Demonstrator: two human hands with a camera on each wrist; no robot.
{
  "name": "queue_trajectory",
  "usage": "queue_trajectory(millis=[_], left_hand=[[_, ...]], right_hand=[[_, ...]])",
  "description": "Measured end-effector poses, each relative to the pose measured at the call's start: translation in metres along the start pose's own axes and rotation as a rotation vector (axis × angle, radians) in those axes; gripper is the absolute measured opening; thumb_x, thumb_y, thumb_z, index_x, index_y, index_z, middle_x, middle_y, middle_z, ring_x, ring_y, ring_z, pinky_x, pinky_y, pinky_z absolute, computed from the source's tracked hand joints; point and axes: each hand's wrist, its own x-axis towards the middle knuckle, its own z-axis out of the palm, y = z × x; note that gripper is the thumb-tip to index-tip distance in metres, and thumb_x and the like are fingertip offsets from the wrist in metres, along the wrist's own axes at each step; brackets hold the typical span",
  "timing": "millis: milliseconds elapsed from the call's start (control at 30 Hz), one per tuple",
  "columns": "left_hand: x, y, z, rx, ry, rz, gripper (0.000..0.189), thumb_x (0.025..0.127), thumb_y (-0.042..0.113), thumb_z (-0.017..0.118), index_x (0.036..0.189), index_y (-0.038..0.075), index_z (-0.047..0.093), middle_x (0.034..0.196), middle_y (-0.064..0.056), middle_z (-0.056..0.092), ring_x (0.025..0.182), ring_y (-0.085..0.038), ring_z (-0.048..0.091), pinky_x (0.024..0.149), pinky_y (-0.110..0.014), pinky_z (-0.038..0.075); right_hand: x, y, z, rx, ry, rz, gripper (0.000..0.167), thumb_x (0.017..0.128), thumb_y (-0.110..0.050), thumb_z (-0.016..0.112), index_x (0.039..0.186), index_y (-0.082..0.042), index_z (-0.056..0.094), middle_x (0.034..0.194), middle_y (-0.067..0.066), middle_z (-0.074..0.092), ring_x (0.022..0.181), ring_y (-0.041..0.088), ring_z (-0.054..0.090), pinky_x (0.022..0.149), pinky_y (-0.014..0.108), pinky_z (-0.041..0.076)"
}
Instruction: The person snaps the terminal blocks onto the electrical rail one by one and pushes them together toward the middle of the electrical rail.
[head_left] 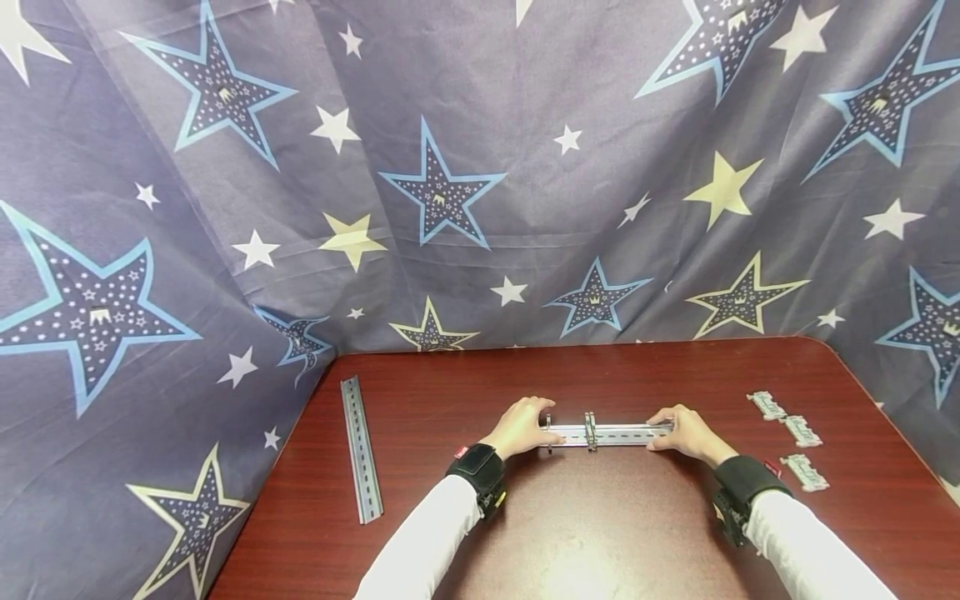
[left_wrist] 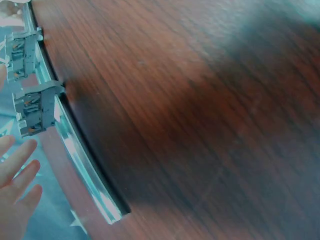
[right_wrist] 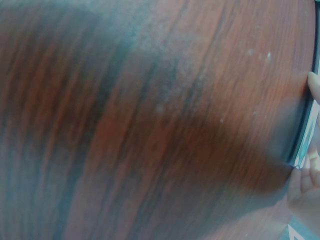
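- Two bare hands are seen at one metal rail (head_left: 626, 435), by which the table is crossed from side to side in front of the person.
- Left hand (head_left: 520, 429): held wide, with fingers spread about the rail's left part; whether the rail is touched cannot be told.
- Right hand (head_left: 688, 435): the rail's right end is pinched between thumb and fingers.
- Two grey modules are seated across the rail: the left module (left_wrist: 35, 109) is placed just beside the left hand, and the inner module (left_wrist: 21, 56) is set nearer the rail's middle, apart from the first.
- Both wrists are wrapped in black bands (head_left: 477, 471), below which white sleeves (head_left: 427, 542) are seen.
- Three pale pieces (head_left: 802, 431) are laid out to the right of the right hand.
- One slotted second rail (head_left: 362, 450) is positioned near the table's left edge, well apart from the hands.
- The reddish-brown table (head_left: 450, 379) is backed by a grey-blue star-printed cloth (head_left: 465, 75).
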Motion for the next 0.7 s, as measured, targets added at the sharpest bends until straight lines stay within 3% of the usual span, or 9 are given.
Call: queue_trajectory(millis=[200, 700], left_hand=[[-0.003, -0.003, 0.002, -0.029, -0.005, -0.019, 0.064, 0.065, 0.040, 0.073, 0.117, 0.008, 0.055, 0.112, -0.005, 0.059, 0.105, -0.021, 0.052, 0.087, -0.032, 0.039], [-0.006, -0.011, 0.011, -0.023, 0.041, 0.026, 0.057, 0.063, 0.034, 0.075, 0.110, 0.007, 0.059, 0.100, -0.003, 0.063, 0.094, -0.018, 0.057, 0.081, -0.029, 0.042]], right_hand=[[0.000, 0.001, 0.000, -0.006, -0.001, 0.022, 0.033, 0.058, -0.013, 0.079, 0.086, -0.002, 0.066, 0.092, 0.021, 0.056, 0.078, 0.024, 0.048, 0.065, 0.034, 0.038], [0.000, 0.002, 0.001, -0.016, 0.004, 0.017, 0.034, 0.058, -0.014, 0.079, 0.087, -0.002, 0.067, 0.093, 0.021, 0.056, 0.083, 0.028, 0.050, 0.068, 0.036, 0.039]])
